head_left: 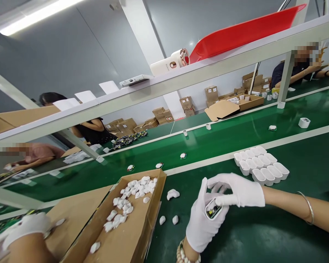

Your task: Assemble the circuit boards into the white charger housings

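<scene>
My left hand, in a white glove and with a beaded bracelet at the wrist, is closed around a small white plastic case. Through the case's opening, which faces me, a circuit board with a yellow part shows. My right hand, also gloved, comes in from the right with its thumb pressed at the case's upper edge. Its curled fingers meet those of my left hand, which partly hide their tips. White lumpy pieces lie on the green table to the left of my hands.
A cardboard tray holds many white pieces. Rows of white cases stand at right. Beyond them, a green conveyor carries small boards. A co-worker's gloved hand is at lower left. An overhead shelf crosses the view.
</scene>
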Motion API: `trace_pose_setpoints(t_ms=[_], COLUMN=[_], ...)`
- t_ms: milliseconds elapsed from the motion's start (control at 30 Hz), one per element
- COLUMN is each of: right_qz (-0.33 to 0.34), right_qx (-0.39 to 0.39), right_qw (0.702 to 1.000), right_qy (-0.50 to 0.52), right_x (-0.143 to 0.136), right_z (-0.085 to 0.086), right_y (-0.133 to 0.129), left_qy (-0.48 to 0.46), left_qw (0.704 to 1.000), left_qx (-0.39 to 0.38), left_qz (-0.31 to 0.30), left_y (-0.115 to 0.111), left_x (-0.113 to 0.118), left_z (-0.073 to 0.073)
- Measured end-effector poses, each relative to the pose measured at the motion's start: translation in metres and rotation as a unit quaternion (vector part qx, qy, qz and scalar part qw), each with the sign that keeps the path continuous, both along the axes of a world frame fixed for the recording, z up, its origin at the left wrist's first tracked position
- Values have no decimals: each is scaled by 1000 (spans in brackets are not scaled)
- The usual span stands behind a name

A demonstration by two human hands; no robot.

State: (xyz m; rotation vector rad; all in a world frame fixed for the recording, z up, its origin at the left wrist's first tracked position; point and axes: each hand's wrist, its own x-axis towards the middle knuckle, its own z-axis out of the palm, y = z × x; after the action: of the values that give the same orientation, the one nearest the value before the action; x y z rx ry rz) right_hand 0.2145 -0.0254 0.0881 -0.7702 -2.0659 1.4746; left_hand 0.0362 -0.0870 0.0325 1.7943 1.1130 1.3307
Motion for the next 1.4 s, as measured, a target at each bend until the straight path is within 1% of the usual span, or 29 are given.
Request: trace_pose_setpoints(t_ms=[67,200,300,400,533,700,767,833,900,967,1100,1167,1267,1400], right_qz=[-12,12,28,25,11,-11,-3,11,23,28,43,47,33,32], right_qx=[70,193,236,257,246,233,189,115,49,31,80,87,110,194], right_qw=[997,978,966,960,961,962,971,984,990,991,983,978,969,954], right_qy=[-36,-75,-98,-110,-123,-146,-145,-135,-127,-126,-162,-185,-218,-226], right_x=[6,10,7,5,0,-7,-5,-1,4,8,8,5,-2,-10], right_z=[6,11,11,8,3,2,3,5,6,7,8,8,6,-2], right_y=[2,0,-3,-4,-4,-3,0,5,9,11,7,2,-5,-6], left_qy=[43,99,111,108,124,110,97,83,79,95,167,191,195,171], left_qw=[999,994,992,988,982,978,979,980,979,978,971,969,970,974], left_qx=[-9,-39,-61,-105,-142,-168,-167,-165,-168,-168,-156,-147,-131,-139], left_qz=[3,-23,-21,-20,-25,-49,-59,-77,-84,-81,-64,-59,-54,-45], left_y=[0,-1,-1,-1,-1,-1,-1,-2,-1,-1,-1,-1,-1,0], left_x=[0,-1,0,1,2,4,5,5,6,5,4,5,7,9], left_z=[2,1,0,3,7,7,7,7,7,6,4,3,1,1])
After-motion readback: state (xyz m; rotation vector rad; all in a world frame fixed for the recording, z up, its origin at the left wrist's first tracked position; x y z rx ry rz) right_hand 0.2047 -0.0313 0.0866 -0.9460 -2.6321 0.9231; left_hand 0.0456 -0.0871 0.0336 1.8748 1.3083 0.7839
